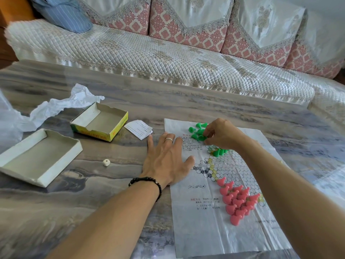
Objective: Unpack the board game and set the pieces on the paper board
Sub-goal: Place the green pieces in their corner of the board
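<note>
The paper board (201,217) lies flat on the table, printed with a honeycomb grid. My left hand (166,159) presses flat on its left edge, fingers spread. My right hand (222,135) reaches over the board's far end and pinches a green piece from a loose heap of green pieces (197,130). A few green pieces (219,151) stand on the grid just below that hand. A cluster of several pink pieces (237,200) stands on the grid's near corner.
The empty yellow box base (115,126) and the white lid (11,157) lie at the left. A white die (106,162) sits between them and my left hand. A folded leaflet (139,128), crumpled plastic (61,105) and a sofa (168,58) behind the table.
</note>
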`<state>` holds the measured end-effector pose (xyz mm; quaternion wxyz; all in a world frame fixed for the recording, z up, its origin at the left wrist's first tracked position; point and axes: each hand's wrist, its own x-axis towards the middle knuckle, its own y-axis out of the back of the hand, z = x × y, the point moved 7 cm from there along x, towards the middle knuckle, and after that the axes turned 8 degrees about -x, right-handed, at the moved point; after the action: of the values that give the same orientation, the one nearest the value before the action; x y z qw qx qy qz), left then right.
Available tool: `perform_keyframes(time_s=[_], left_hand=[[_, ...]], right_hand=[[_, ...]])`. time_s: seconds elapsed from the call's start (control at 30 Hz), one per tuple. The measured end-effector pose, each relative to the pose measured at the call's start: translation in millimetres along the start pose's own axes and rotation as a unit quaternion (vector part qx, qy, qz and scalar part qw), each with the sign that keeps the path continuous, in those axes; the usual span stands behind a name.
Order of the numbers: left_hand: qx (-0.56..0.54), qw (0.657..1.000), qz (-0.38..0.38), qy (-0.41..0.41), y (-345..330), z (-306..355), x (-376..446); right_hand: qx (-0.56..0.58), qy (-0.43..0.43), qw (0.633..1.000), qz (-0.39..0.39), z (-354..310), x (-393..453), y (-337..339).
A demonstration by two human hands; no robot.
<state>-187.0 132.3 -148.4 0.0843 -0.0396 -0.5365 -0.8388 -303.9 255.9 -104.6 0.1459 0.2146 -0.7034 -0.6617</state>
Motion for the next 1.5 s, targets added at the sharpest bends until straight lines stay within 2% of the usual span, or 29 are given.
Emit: perform_keyframes(time_s=[0.2,0.4,0.53,0.83,1.03,1.23,1.5], left_hand=[[0.001,1.0,0.001,0.001,0.3,0.1,-0.1],[0.002,1.0,0.001,-0.002,-0.4,-0.1,-0.6],[-0.002,1.0,0.004,-0.002,0.5,0.4,-0.5],[0.002,1.0,0.001,-0.002,1.0,1.0,-0.4],[0.004,1.0,-0.004,0.0,1.6,1.5,-0.9],[0.007,1.0,-0.01,0.004,0.9,1.1,-0.7],[0.003,1.0,-0.002,0.003,0.1,-0.2,-1.1]], right_hand=[[-0.002,0.019,1.0,0.009,0.7,-0.5,3.0],[0.081,0.045,0.995,0.038,-3.1,-16.0,33.8],[0.074,0.055,0.996,0.021,-7.6,-29.0,45.5],[-0.019,0.056,0.997,-0.047,-11.0,-47.0,39.3],[-0.044,0.069,0.996,-0.016,-13.3,-49.7,37.6],[-0.114,0.096,0.988,-0.027,-21.2,-53.3,23.8],[-0.131,0.094,0.986,-0.039,-22.3,-51.9,12.8]])
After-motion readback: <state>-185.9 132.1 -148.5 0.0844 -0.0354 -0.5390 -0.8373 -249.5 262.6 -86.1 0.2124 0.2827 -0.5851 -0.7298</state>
